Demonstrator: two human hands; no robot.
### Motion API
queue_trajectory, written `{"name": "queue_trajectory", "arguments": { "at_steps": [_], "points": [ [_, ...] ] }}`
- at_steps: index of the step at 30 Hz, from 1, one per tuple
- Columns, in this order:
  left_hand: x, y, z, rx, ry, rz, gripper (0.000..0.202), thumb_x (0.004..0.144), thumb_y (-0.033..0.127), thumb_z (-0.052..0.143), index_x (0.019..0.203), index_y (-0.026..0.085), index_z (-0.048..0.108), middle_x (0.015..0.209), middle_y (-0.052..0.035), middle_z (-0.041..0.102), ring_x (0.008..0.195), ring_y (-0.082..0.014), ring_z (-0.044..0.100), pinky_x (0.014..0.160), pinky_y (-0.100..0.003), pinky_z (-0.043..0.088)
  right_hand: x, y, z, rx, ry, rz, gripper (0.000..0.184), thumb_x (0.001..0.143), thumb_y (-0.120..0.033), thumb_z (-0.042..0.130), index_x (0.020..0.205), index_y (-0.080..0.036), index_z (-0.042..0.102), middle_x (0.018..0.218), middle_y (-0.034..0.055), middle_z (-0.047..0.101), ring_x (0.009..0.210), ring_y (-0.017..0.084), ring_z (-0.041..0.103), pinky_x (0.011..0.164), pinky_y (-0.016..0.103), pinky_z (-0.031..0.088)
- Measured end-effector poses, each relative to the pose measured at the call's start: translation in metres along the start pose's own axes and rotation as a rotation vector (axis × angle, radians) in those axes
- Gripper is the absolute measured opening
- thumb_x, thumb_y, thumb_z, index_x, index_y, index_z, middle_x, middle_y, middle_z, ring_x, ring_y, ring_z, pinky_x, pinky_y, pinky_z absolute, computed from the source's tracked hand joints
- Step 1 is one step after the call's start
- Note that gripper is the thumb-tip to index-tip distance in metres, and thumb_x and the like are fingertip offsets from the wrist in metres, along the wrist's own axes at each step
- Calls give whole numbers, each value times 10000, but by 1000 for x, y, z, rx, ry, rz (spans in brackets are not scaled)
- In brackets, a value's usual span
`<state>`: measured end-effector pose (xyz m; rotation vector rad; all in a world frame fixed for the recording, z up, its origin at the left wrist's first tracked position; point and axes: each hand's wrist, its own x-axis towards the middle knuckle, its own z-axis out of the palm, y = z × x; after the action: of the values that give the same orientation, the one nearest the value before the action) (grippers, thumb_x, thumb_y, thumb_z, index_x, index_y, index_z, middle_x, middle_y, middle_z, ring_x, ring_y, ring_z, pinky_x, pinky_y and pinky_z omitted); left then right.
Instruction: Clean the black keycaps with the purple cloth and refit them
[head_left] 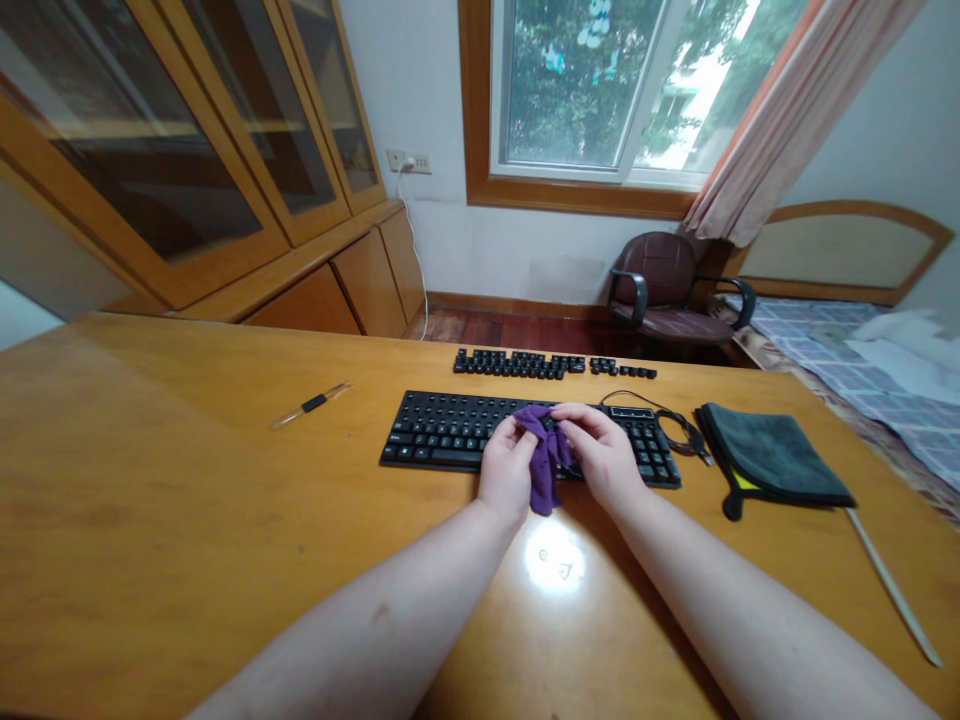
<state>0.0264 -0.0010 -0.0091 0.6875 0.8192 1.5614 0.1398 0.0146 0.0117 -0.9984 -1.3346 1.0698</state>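
Note:
Both hands meet over a black keyboard (439, 425) lying on the wooden desk. My left hand (506, 468) is closed on a bunched purple cloth (545, 482), thumb pressed on top. From the other side, my right hand (604, 452) pinches the same cloth with thumb and fingers. A small dark piece (550, 424), possibly a keycap, shows in the folds between the fingertips; its kind is not certain. The cloth's loose end hangs past the keyboard's near edge. My hands hide the keyboard's middle right part.
Behind the keyboard, loose black keycaps (517, 366) stand in rows near the desk's far edge. A slim clear tool with a black grip (313, 403) lies left. To the right are a coiled cable (679, 432), a folded grey cloth (780, 455) and a pale thin strip (892, 585).

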Motion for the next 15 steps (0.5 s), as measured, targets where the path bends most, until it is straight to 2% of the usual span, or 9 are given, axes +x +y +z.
{"name": "queue_trajectory", "arguments": {
  "at_steps": [4,9,12,15],
  "points": [
    [0,0,-1,15,4,1,264,731,268,619,962,140,615,981,-75,686,949,-190,629,906,-347,453,-1,1,2,-14,13,32,224,648,-323,717,840,-222,658,904,37,665,807,182,594,749,324,472],
    [0,0,0,-18,-15,-23,259,721,251,623,954,138,623,958,-74,693,925,-190,637,905,-353,452,0,1,5,39,25,137,334,587,-324,759,870,-202,632,689,-5,612,585,128,518,567,269,433],
    [0,1,-1,15,-5,-2,247,722,236,611,949,137,621,953,-70,692,929,-184,632,894,-337,456,1,0,4,39,-8,162,328,600,-322,746,882,-197,633,690,-6,599,574,124,500,568,272,426],
    [-1,1,0,63,-8,11,247,725,234,596,950,135,616,953,-70,688,925,-181,629,877,-328,463,1,-2,3,-12,8,71,262,609,-308,732,830,-206,636,840,21,622,694,149,536,654,291,439]
  ]
}}
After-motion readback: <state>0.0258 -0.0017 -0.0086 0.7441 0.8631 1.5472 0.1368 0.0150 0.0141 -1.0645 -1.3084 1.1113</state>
